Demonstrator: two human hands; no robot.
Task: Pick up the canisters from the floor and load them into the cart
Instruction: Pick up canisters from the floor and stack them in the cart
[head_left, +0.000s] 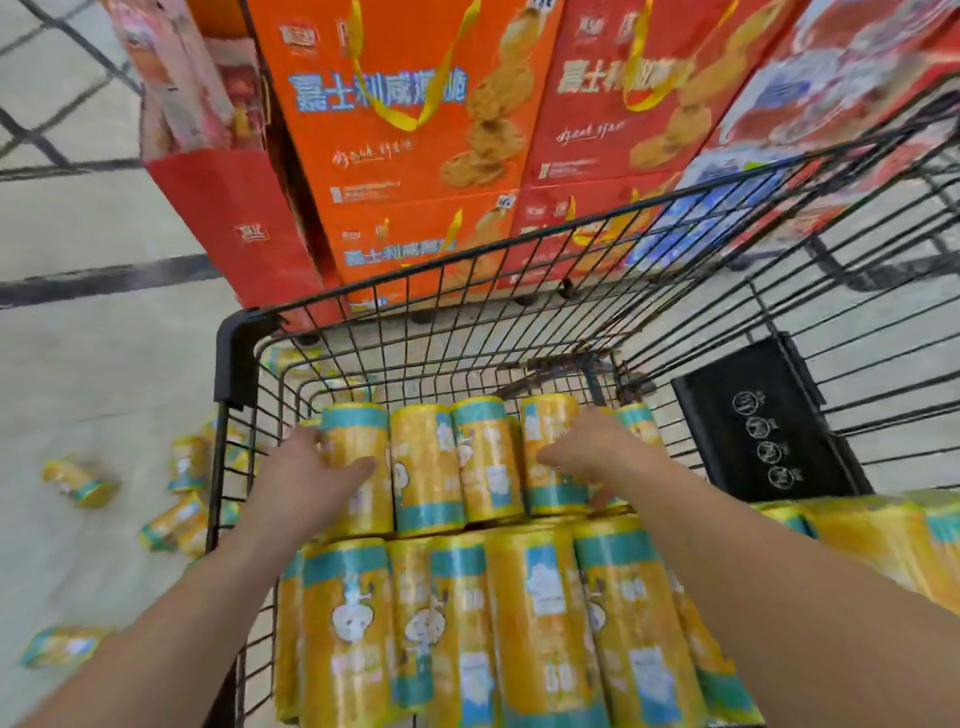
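Note:
A black wire cart (236, 358) holds several yellow canisters with teal bands, lying side by side in two rows. Both hands reach into the far row. My left hand (306, 480) grips the leftmost canister (356, 447), thumb across its front. My right hand (597, 452) lies over the canister at the right end (548, 423), fingers curled on it. A near row of canisters (540, 613) fills the cart's front. More canisters lie loose on the floor (78, 483) left of the cart.
Stacked orange and red gift boxes (410, 130) stand just beyond the cart. A black flap (763, 421) sits at the cart's right side. Another loose canister (62, 644) lies at the lower left on the pale tiled floor (78, 223).

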